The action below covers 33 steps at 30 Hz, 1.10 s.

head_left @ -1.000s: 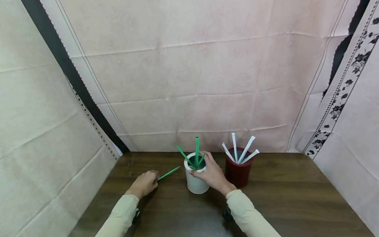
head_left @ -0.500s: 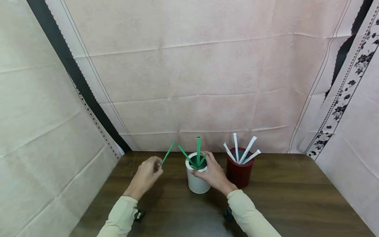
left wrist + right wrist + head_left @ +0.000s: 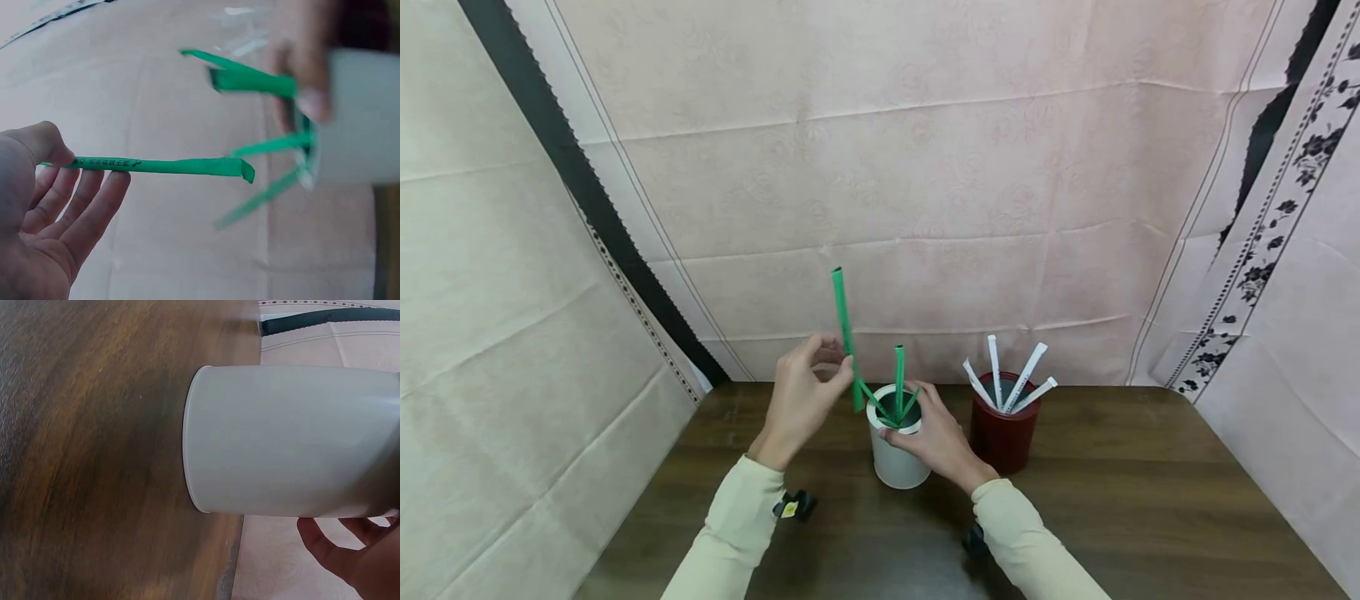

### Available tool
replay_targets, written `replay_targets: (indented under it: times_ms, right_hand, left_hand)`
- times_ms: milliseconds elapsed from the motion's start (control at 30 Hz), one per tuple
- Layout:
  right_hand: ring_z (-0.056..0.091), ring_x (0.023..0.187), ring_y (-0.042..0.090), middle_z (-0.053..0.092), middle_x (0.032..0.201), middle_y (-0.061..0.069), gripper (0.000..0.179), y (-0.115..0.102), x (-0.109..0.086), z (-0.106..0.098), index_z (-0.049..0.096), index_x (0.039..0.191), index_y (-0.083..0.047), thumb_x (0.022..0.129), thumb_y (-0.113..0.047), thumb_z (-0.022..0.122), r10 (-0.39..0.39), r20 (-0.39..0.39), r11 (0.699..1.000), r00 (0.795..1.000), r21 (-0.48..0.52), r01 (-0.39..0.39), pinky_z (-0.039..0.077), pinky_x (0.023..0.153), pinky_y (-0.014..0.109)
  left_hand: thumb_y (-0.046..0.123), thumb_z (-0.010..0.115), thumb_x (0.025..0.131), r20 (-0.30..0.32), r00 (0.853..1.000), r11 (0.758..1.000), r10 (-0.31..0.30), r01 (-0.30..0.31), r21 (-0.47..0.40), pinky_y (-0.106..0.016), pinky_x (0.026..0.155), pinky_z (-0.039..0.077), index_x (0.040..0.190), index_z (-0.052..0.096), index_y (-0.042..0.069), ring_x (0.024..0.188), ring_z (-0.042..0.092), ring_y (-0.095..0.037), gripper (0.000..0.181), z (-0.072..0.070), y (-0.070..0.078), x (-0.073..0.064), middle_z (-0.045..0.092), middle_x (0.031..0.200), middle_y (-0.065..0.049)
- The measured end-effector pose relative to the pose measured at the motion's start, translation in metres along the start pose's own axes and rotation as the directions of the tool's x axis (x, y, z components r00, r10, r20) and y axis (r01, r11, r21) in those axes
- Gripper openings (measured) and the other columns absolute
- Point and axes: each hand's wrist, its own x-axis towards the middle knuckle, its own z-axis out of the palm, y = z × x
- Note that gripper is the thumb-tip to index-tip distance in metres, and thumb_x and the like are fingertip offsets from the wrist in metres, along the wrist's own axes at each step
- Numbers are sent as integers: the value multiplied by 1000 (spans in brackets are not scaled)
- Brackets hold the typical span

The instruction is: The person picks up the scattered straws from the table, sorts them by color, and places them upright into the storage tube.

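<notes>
My left hand (image 3: 805, 396) pinches a slim green wrapped straw (image 3: 156, 166) between thumb and fingertips. Dark printed characters and a flat crimped end show on its wrapper in the left wrist view. In the head view it stands nearly upright, just left of a white cup (image 3: 900, 460) on the table. Several green straws (image 3: 900, 375) lean out of that cup. My right hand (image 3: 943, 442) grips the cup at its rim, thumb in front and fingers behind. The right wrist view shows the cup's smooth side and base, with fingers (image 3: 328, 550) along it.
Right of the white cup stands a dark red cup (image 3: 1002, 437) with several white wrapped straws (image 3: 1022, 377) in it. The brown wooden table (image 3: 1120, 500) ends at a pale cloth backdrop (image 3: 970, 200), with cloth also at both sides.
My left hand has lifted the green straw from low over the table, moved right towards the white cup and turned the straw upright. The right hand has kept its grip on the cup.
</notes>
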Motion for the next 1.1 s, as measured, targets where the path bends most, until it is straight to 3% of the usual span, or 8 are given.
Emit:
replay_targets:
  times_ms: [200,333,433,600,667,733,900,1100]
  right_hand:
    - [51,126,20,40,147,-3,87,0,0,2,40,148,-30,76,-67,74,2,16,1000,1000,25,-3,46,101,55]
    - [51,125,19,40,146,-3,88,-3,-1,5,38,149,-30,77,-67,73,-8,32,1000,999,30,7,47,100,53]
    - [52,123,18,40,144,-5,88,-5,-2,6,38,149,-30,77,-67,74,-12,39,999,999,36,10,49,99,51]
    - [53,122,17,38,144,-8,88,-7,-4,4,35,149,-35,77,-67,73,5,55,998,998,55,-8,50,98,49]
    - [52,122,16,38,144,-8,87,-7,-5,2,35,148,-35,77,-67,73,11,56,998,998,58,-14,50,98,49]
    - [52,122,17,38,145,-7,86,-5,-5,1,36,148,-36,77,-66,73,13,51,998,999,56,-15,50,99,49]
    - [51,126,21,38,149,0,87,-1,-5,2,39,148,-33,76,-65,74,0,23,998,1000,56,-2,47,99,57]
    - [50,127,23,37,151,3,89,5,-5,4,39,148,-28,76,-65,75,6,-2,997,1000,79,-6,45,99,61]
  left_hand:
    - [4,66,92,108,994,1000,3,-1,-26,-25,73,58,107,65,6,87,72,-16,15,22,2,19,70,97,-6]
    - [7,68,92,268,963,999,-33,36,-8,-28,76,58,107,66,10,88,71,-14,15,35,-10,23,69,98,-1]
    - [10,69,92,395,914,996,-89,83,33,-28,77,58,105,67,14,89,71,-12,14,41,-20,24,70,98,3]
    - [11,68,95,582,792,983,-185,142,119,-27,79,57,109,69,13,93,69,-11,15,44,-28,24,72,101,1]
    - [9,65,96,607,771,981,-194,151,122,-29,81,57,116,68,11,96,69,-13,19,42,-28,22,72,104,-4]
    - [7,62,98,597,779,981,-192,153,116,-31,85,56,121,67,10,99,69,-15,24,38,-26,20,72,107,-6]
    - [18,62,99,468,864,982,-188,163,94,-36,85,56,118,70,17,99,69,-14,20,24,-20,7,72,110,1]
    - [27,65,98,118,959,953,-257,272,-131,-30,80,56,111,71,16,90,68,-15,18,21,-27,-32,72,102,-4]
